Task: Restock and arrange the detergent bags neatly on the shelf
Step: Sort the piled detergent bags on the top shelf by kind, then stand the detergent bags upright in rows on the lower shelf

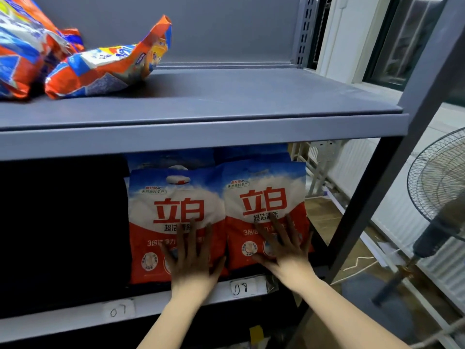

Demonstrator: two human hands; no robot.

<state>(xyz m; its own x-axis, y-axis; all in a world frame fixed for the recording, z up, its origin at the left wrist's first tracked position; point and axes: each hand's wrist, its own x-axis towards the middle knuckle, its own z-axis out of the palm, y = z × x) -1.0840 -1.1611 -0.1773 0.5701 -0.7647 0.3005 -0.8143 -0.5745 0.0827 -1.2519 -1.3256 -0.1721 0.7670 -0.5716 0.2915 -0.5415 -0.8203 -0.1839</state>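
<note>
Squaring step: our left hand and right hand, fingers spread flat, gripping nothing, press two upright detergent bags; next, fill the shelf gap leftward.

L hand & R hand flat, fingers spread, each pressing an upright detergent bag: left bag, right bag, touching, on lower shelf.

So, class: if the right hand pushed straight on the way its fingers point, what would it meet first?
The right hand already lies flat on the right detergent bag, so it meets that bag first; more bags seem to stand behind, though depth is unclear.
</note>
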